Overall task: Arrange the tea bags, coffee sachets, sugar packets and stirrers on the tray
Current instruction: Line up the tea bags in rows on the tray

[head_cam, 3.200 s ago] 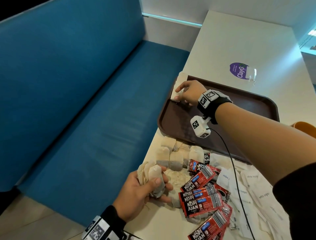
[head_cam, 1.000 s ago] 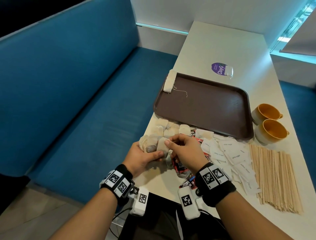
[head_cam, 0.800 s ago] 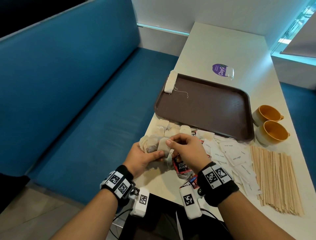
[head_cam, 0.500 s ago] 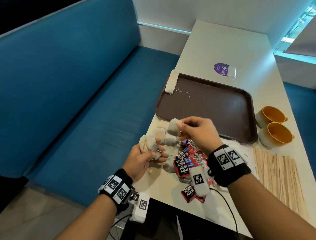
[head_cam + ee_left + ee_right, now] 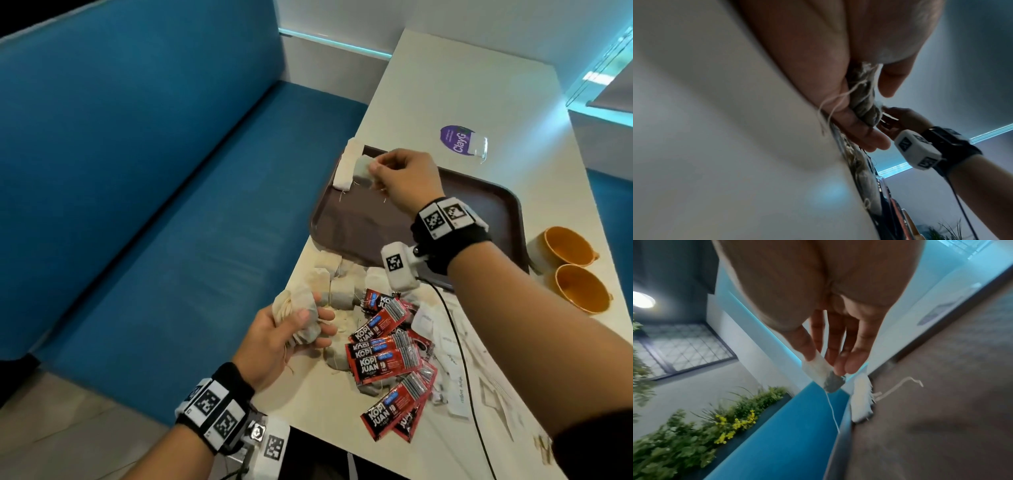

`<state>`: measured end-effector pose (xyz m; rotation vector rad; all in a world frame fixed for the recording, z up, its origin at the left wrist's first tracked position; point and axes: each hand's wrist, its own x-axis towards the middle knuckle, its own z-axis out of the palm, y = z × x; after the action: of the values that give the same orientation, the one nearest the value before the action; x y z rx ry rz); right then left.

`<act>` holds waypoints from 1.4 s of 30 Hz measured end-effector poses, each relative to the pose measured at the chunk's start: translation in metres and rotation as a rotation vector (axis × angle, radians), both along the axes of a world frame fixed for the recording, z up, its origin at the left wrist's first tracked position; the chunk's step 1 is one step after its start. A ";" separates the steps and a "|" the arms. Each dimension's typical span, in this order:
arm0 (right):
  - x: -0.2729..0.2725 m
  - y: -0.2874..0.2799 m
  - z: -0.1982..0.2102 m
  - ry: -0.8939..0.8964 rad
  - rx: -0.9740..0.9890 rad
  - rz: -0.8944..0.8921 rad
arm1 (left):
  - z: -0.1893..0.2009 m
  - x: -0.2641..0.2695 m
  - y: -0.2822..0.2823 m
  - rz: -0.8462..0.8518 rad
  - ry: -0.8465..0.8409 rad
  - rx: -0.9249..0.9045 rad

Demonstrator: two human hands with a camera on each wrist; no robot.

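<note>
My right hand [image 5: 378,169] pinches one tea bag [image 5: 362,168] above the far left corner of the brown tray [image 5: 486,202], beside the row of tea bags [image 5: 346,168] leaning on its left rim. The wrist view shows the pinched tea bag [image 5: 822,369] with its string hanging, and the row of tea bags [image 5: 861,402] below it. My left hand [image 5: 291,325] grips a bunch of tea bags [image 5: 301,315] at the table's near left edge; the bunch of tea bags [image 5: 863,104] also shows in its wrist view. Loose tea bags [image 5: 342,274], red coffee sachets [image 5: 383,359] and white sugar packets [image 5: 445,346] lie between.
Two orange cups [image 5: 565,270] stand right of the tray. A purple sticker [image 5: 457,140] lies on the white table [image 5: 462,85] beyond it. A blue bench [image 5: 154,205] runs along the left, below the table edge. The tray's middle is bare.
My right hand lifted one tea bag from the bunch in my left hand and carried it forward to the tray's far left corner. The left hand stayed put.
</note>
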<state>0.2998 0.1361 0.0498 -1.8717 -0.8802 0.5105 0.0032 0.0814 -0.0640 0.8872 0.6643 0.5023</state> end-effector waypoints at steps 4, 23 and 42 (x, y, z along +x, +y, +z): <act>-0.002 0.023 -0.033 0.125 -0.070 0.010 | 0.001 0.001 -0.001 -0.010 0.040 0.031; 0.022 0.073 -0.068 0.097 -0.217 0.015 | -0.002 -0.004 0.002 -0.062 0.033 0.044; 0.029 0.069 -0.067 -0.105 -0.346 0.200 | -0.001 -0.003 0.001 -0.028 0.060 0.052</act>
<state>0.3288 0.2048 -0.0168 -2.1491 -1.1120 0.7296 0.0007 0.0825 -0.0655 0.9625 0.6951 0.4716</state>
